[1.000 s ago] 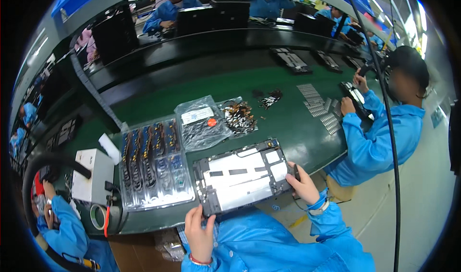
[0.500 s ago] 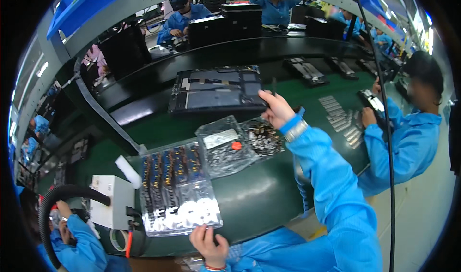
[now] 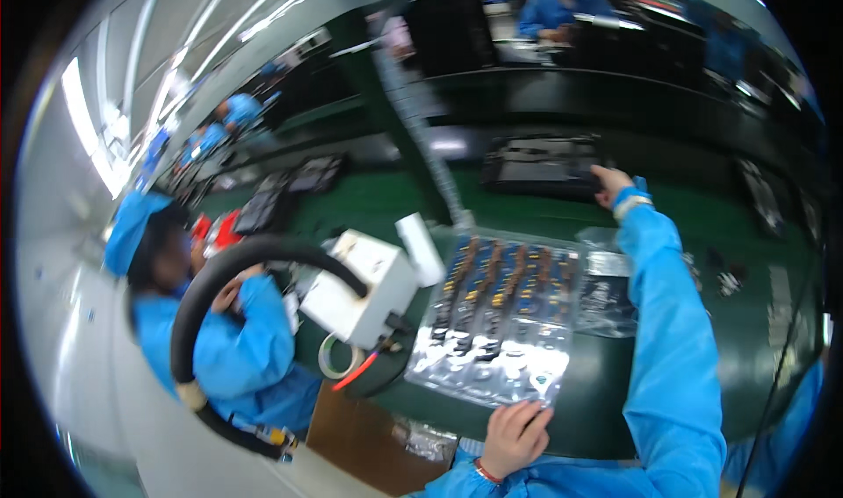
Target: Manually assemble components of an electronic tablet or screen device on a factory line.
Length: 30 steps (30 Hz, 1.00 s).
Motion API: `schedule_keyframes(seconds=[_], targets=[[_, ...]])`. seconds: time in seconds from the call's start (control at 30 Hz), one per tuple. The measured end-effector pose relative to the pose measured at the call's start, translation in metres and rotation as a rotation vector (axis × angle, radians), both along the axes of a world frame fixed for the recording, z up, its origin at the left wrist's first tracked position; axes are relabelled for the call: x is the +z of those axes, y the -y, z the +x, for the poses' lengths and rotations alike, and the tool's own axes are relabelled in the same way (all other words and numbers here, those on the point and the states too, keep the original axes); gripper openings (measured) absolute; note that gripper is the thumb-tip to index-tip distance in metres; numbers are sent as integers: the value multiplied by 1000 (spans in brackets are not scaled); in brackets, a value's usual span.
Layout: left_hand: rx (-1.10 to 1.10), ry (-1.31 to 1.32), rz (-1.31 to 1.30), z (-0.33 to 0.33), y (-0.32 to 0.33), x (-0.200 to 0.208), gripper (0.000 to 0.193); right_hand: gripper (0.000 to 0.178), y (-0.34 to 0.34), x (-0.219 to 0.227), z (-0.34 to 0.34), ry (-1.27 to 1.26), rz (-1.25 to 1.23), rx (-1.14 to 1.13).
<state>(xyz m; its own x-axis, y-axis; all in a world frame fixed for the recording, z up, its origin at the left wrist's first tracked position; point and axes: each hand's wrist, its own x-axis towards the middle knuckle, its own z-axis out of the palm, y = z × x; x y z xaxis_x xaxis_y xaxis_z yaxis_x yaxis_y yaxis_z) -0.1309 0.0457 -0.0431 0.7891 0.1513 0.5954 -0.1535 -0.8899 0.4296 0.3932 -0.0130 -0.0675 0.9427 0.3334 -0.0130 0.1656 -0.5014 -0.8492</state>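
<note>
- Dark flat panel (image 3: pixel 540 164): a black rectangular assembly lying at the far side of the green bench (image 3: pixel 694 349), beyond the tray and well apart from the near edge. Its near right corner is touched by the right hand.
- Right hand (image 3: pixel 612 184): extended far forward at the end of a blue sleeve, fingers laid on the panel's corner. Whether the corner is pinched or only pressed cannot be told, the frame being blurred there.
- Left hand (image 3: pixel 512 436): placed at the near edge of the bench, fingers curled loosely against the front rim of the clear tray; nothing is seen clamped in it.
- Clear tray (image 3: pixel 496 322): a moulded plastic blister tray holding rows of small dark and amber parts, set between the two hands.
- Clear bags (image 3: pixel 606 292): lying just beside the tray on its right, partly hidden by the right sleeve.
- White box unit (image 3: pixel 358 287): standing to the left of the tray, with a roll of tape (image 3: pixel 338 357) below it.
- Co-worker's sleeve (image 3: pixel 237 340): seen at the left, apart from the work.
- Step judged in hand: placement or release of the panel at the far side.
- Next move, as a judgement: a clean let-go at the corner is called for, with the sleeve lifted clear of the bags and tray on withdrawal.
</note>
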Motion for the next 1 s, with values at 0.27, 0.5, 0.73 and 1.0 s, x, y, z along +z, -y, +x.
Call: schedule_keyframes(seconds=[0.27,0.5,0.73,1.0], targets=[[4,-17,-83,-2,-6,6,38,22,-35,43,-31,-522,384,-305],[-156,155,-591,3,7,13,37,18,39,147,-183,-790,949,126],[-963,-276,-855,37,124,29,64,20,91,193,-369,-769,1099,173],[-1206,-511,-290,-55,112,59,48,22,224,165,-343,-440,1187,-58]])
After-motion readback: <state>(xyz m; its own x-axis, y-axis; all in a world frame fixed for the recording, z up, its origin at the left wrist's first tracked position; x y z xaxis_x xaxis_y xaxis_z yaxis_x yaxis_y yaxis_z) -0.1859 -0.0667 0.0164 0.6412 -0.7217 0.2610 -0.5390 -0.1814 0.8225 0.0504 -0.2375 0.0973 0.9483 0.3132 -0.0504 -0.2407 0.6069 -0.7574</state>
